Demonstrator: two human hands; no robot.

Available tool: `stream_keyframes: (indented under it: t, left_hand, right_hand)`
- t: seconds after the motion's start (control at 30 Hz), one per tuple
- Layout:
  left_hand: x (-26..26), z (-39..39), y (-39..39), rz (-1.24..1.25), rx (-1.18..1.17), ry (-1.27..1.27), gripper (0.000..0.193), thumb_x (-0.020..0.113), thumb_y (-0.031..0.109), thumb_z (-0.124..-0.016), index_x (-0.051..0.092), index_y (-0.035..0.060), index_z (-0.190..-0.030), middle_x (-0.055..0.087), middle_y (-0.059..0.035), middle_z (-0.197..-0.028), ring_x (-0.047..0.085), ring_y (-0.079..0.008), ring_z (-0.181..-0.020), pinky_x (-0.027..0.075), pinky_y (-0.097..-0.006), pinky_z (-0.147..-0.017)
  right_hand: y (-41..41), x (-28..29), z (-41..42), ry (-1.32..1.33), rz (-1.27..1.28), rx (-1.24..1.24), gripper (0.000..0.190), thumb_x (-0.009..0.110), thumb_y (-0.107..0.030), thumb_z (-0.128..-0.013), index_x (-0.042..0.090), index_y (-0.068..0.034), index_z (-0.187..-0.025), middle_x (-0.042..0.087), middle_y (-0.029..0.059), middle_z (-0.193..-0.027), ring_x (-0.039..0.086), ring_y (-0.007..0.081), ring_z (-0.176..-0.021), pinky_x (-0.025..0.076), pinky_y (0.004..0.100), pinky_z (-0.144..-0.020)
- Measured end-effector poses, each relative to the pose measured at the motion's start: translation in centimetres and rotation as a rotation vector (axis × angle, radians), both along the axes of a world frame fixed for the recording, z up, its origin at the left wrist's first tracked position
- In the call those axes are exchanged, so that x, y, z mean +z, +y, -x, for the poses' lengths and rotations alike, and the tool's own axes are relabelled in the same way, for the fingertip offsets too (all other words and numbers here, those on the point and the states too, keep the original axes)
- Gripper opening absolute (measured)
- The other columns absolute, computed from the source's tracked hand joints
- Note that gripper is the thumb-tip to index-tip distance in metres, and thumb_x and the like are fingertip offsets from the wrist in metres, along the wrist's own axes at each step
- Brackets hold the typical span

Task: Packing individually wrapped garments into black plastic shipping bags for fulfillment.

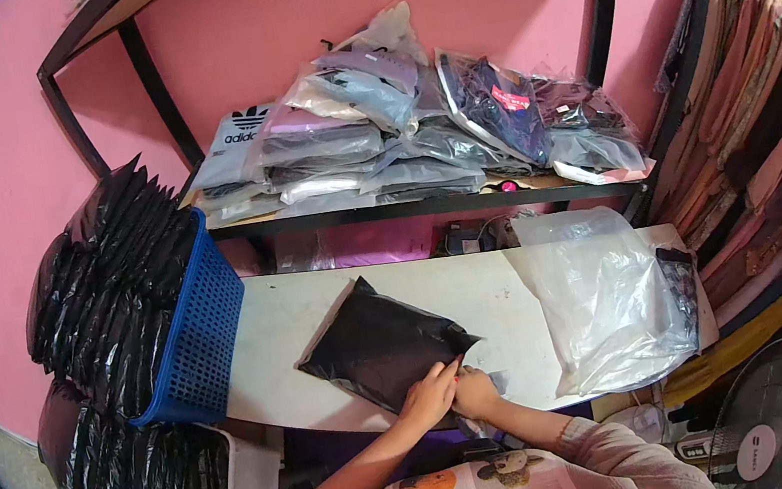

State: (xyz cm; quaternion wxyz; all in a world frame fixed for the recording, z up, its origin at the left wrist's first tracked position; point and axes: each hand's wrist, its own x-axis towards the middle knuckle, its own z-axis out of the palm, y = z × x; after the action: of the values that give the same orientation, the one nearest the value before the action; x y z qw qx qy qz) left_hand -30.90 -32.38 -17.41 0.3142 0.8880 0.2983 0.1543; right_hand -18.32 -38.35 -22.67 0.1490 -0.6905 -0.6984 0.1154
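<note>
A filled black plastic mailer bag (383,344) lies slanted on the white table (280,314) in front of me. At its lower right edge, close to the pointed right corner, my left hand (430,394) is closed on the bag. My right hand (474,393) sits against it, fingers bent at the same edge; whether it pinches the bag is hidden by the fingers. A small piece of clear plastic (499,382) shows just right of my right hand.
Left stands a blue perforated basket (205,348) packed with black mailer bags (111,301). Clear plastic bags (605,303) cover the table's right end. Behind, a shelf (401,209) holds bagged garments (323,148). A fan (772,407) and hanging clothes (758,113) are at right.
</note>
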Motion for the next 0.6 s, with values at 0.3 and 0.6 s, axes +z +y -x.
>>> stream_keyframes:
  t: [0.3,0.6]
  left_hand:
    - [1.7,-1.5,-1.1,0.068,-0.142,-0.033,0.040,0.050,0.020,-0.089,0.048,0.0112,-0.128,0.055,-0.0181,-0.106,0.060,-0.0392,-0.082,0.050,-0.0464,-0.069]
    - [2.3,-2.2,-1.1,0.030,-0.191,0.050,0.042,0.046,0.026,-0.093,0.045,0.0133,-0.133,0.059,-0.0190,-0.102,0.061,-0.0385,-0.084,0.051,-0.0451,-0.071]
  right_hand:
    - [2.2,-3.2,-1.2,-0.027,0.098,0.104,0.035,0.056,-0.029,-0.080,0.060,-0.006,-0.106,0.061,0.0162,-0.109,0.058,0.0336,-0.100,0.047,0.0417,-0.085]
    - [4.6,-3.2,0.4,0.089,-0.049,0.204,0.039,0.056,-0.030,-0.081,0.057,-0.006,-0.112,0.058,0.0163,-0.114,0.056,0.0334,-0.105,0.045,0.0409,-0.089]
